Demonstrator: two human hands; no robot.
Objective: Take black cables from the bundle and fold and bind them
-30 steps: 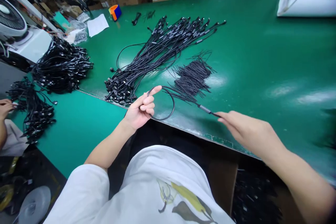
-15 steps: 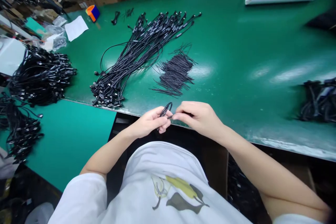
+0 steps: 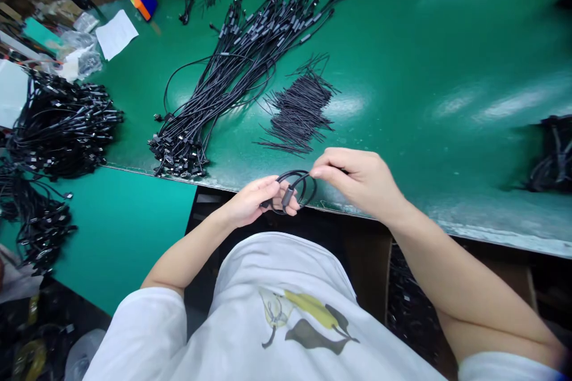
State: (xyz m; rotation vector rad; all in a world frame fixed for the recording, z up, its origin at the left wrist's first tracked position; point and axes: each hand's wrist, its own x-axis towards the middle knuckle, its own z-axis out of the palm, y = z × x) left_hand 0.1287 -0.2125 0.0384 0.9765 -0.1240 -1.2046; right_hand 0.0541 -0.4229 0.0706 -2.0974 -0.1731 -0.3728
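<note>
My left hand (image 3: pixel 257 199) is closed around a small coil of black cable (image 3: pixel 295 187), held just over the near edge of the green table (image 3: pixel 424 53). My right hand (image 3: pixel 357 181) pinches the far side of the same coil with thumb and fingers. Just beyond my hands lies a heap of short black ties (image 3: pixel 299 110). A long bundle of straight black cables (image 3: pixel 232 77) stretches diagonally across the table to its left.
Large piles of black cables (image 3: pixel 62 128) lie at the left on a lighter green surface (image 3: pixel 129 226). More dark cables (image 3: pixel 552 155) sit at the right edge. An orange and blue tape dispenser (image 3: pixel 143 2) and white paper (image 3: pixel 116 34) lie far left. Cardboard boxes stand behind.
The cable, stretched out between my hands a second ago, is now wound into a small coil. My right hand came in to meet my left near the table edge.
</note>
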